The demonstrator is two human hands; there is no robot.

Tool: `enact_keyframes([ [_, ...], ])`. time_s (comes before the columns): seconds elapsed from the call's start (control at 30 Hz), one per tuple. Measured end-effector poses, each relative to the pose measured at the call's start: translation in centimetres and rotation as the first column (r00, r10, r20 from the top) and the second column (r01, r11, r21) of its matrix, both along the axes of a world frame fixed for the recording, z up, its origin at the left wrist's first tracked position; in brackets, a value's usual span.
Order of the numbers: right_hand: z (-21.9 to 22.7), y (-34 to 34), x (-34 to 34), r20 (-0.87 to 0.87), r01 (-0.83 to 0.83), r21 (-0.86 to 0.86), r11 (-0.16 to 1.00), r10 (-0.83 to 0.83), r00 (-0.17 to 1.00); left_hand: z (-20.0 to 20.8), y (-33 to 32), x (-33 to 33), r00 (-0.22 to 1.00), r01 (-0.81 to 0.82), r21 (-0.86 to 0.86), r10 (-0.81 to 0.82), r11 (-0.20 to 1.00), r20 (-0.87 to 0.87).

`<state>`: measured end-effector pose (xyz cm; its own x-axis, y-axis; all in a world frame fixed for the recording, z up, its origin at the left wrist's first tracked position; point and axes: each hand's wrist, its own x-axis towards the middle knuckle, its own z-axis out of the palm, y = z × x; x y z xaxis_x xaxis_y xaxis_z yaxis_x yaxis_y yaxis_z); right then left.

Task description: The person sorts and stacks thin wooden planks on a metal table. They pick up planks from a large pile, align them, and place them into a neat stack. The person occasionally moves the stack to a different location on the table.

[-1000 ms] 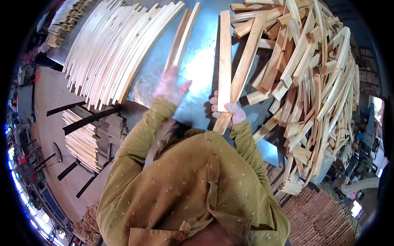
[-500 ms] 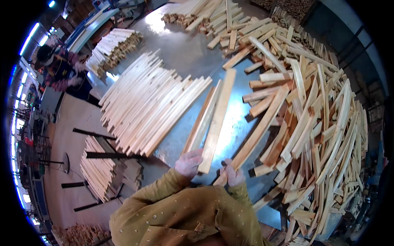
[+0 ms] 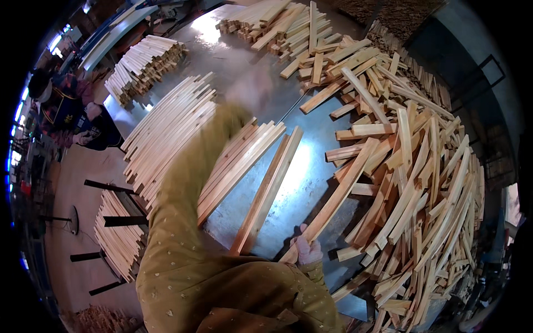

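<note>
My left hand (image 3: 252,86) is stretched far forward over the metal table, beyond the laid-out row of wooden strips (image 3: 166,139). It is smeared by motion, so its fingers cannot be made out. Close to my body, my right hand (image 3: 307,250) is closed on the near end of a long wooden strip (image 3: 347,188), which slants away to the right toward the heap. Between my hands, a pair of wooden strips (image 3: 269,188) lies side by side on the table. My left sleeve covers part of the row.
A large jumbled heap of wooden pieces (image 3: 411,183) covers the table's right side. Stacked sticks (image 3: 145,64) stand at the far left, others (image 3: 277,28) at the back. Another person (image 3: 75,111) works beyond the left edge. Lower left, more strips (image 3: 119,230) rest by dark bars.
My left hand has swung forward and away from the near edge. The pale board it held is no longer visible there. My right hand keeps its strip, and the view has shifted slightly.
</note>
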<state>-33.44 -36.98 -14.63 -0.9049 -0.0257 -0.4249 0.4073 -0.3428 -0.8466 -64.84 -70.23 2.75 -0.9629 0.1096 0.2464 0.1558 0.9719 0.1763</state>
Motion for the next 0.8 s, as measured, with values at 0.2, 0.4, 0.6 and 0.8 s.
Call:
enact_keyframes([
  [0.2, 0.9, 0.8, -0.2, 0.018, -0.219, 0.393, 0.893, 0.23, 0.973, -13.0, 9.8, 29.9, 0.708, -0.335, 0.021, 0.237, 0.942, 0.665],
  [0.4, 0.6, 1.9, 0.4, -0.015, -0.305, 0.053, 0.951, 0.306, 0.952, -14.9, 11.7, 32.2, 0.696, -0.574, 0.302, 0.26, 0.761, 0.669],
  [0.6, -1.6, 1.8, 0.8, 0.158, -0.258, -0.18, 0.949, 0.287, 0.945, -18.3, 11.5, 33.1, 0.769, -0.545, 0.721, -0.087, 0.427, 0.633],
  [0.8, -2.3, 2.3, 2.0, -0.107, 0.027, 0.981, 0.19, 0.423, 0.9, -16.2, 9.8, 35.5, 0.888, -0.458, 0.889, -0.035, 0.024, 0.458],
])
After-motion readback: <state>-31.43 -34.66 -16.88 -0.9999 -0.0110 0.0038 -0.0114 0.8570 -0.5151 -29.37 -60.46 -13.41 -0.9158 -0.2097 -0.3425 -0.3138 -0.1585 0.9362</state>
